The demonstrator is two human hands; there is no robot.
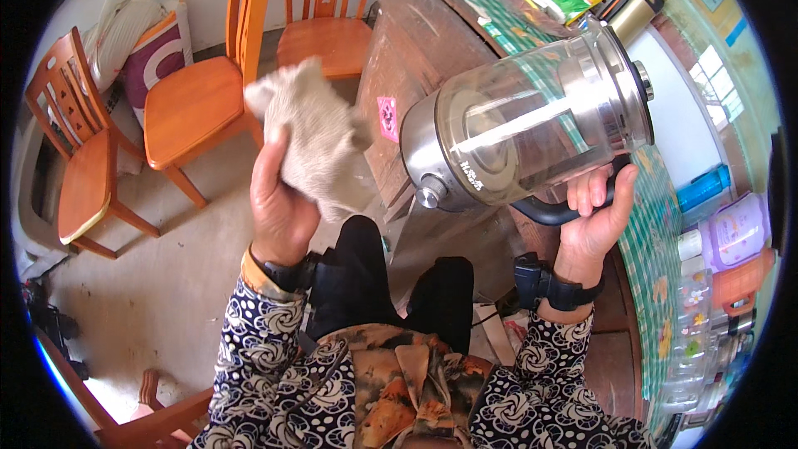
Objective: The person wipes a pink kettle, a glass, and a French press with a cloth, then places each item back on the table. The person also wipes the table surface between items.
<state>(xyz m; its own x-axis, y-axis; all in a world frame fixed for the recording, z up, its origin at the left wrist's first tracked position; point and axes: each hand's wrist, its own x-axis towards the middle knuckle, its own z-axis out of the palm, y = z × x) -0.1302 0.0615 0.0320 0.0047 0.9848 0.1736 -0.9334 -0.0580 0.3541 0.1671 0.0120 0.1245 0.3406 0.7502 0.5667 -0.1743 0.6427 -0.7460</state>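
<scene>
My left hand [278, 199] grips a crumpled beige cloth [318, 137], its edges blurred. The cloth is apart from the kettle, to the left of its base. My right hand [595, 212] is closed around the black handle [541, 212] of a glass electric kettle [517, 125]. Tilted on its side, the kettle has its steel base pointing left and its lidded top to the right. A round knob [431, 191] sits on the base. Through the glass, the disc-shaped inner bottom is visible.
Behind the kettle stands a wooden table [430, 19] with a green checked cloth [648, 231]. A gold thermos [636, 3], a purple container [739, 231] and clear plastic containers [692, 324] line its far side. Wooden chairs [193, 109] and stacked sacks [156, 50] are at the left.
</scene>
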